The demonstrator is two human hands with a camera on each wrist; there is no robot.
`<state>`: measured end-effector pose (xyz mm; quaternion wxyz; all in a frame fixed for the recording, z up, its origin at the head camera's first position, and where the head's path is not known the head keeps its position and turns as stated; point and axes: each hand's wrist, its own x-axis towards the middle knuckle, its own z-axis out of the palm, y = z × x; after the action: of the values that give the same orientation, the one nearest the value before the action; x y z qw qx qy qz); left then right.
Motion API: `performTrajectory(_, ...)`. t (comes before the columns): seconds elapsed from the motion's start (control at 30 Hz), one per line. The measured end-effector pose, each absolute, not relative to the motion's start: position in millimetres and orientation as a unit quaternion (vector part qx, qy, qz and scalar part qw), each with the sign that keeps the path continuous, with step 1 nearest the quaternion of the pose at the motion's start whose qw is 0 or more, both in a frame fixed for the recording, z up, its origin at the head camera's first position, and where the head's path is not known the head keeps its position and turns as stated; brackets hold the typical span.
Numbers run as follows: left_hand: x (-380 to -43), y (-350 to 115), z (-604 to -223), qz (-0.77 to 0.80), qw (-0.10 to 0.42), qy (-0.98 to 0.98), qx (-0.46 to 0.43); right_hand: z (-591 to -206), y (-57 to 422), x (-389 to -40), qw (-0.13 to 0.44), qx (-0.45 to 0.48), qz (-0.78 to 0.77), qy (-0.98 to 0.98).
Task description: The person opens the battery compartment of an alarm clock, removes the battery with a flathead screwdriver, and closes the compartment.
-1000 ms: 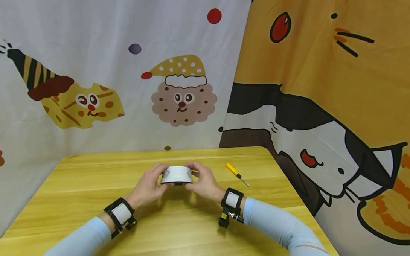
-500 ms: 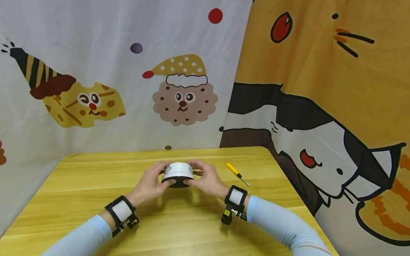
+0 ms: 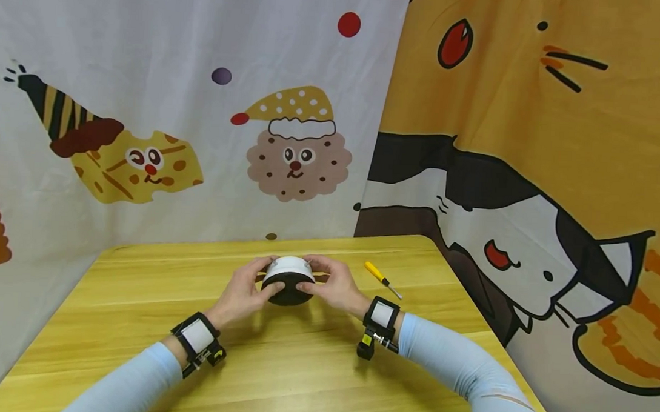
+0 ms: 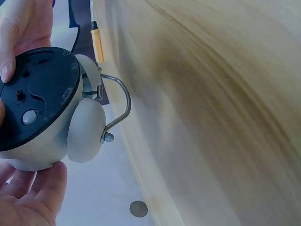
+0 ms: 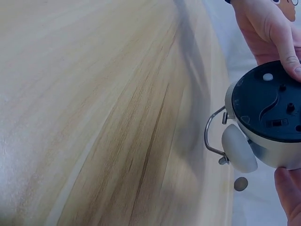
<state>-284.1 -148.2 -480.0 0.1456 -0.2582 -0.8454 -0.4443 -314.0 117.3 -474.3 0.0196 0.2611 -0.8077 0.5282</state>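
Observation:
A white twin-bell alarm clock [image 3: 289,288] is held up between both hands, its black back tilted toward me. The left hand [image 3: 244,294] grips one side, thumb on the back and fingers round the casing. On the opposite side the right hand [image 3: 335,287] grips it the same way. The left wrist view shows two white bells [image 4: 87,129], a bent metal handle [image 4: 128,96] and a pale round knob [image 4: 29,117] on the black back. A small switch slot [image 5: 276,123] shows in the right wrist view. The clock's dial is hidden.
A yellow-handled screwdriver [image 3: 382,279] lies on the wooden table [image 3: 302,375], right of the hands. Behind the table hangs a white curtain [image 3: 166,42] with cartoon prints; an orange one [image 3: 508,103] hangs on the right. Straps with small cameras [image 3: 197,341] are on both wrists.
The clock has been tilted, so its black back, barely seen a second ago, now faces me. Both hands have risen slightly with it, still gripping. The screwdriver has not moved.

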Motion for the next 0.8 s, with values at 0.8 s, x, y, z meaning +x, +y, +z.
performTrajectory(0.8,-285.9,-145.4,-479.6,-0.449,0.128,-0.856,-0.222,-475.2,118.3,-318.7,0.006,0.262,0.513,-0.818)
